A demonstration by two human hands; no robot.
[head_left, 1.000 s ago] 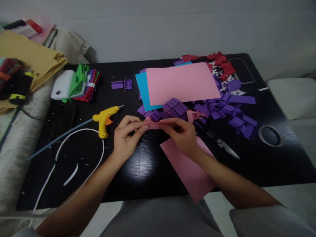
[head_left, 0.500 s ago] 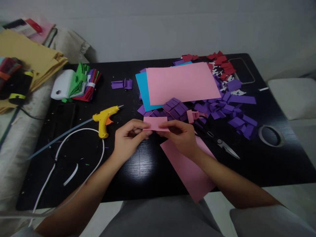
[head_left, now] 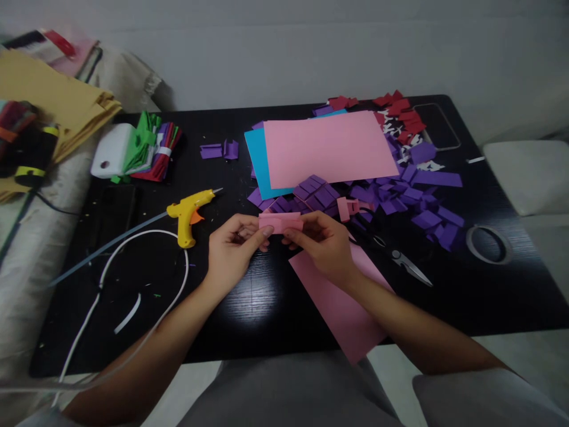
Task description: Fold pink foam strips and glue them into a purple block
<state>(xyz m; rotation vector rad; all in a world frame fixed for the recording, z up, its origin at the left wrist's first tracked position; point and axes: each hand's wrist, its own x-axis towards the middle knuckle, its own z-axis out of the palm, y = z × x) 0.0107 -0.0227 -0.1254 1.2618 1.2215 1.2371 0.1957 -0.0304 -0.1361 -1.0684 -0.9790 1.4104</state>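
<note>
Saw first the black table (head_left: 240,332), then a pink sheet (head_left: 342,314) hanging a little over its front edge. Held in left hand (head_left: 230,246) and right hand (head_left: 329,246), with fingers (head_left: 258,238) clamped on its two ends, a folded strip (head_left: 279,223), about midway between the table's back and front edges.

At centre, the left grip (head_left: 230,246) is partly hiding the pink piece (head_left: 280,223); upper left, the edge is cropping tan paper (head_left: 53,89)
</note>
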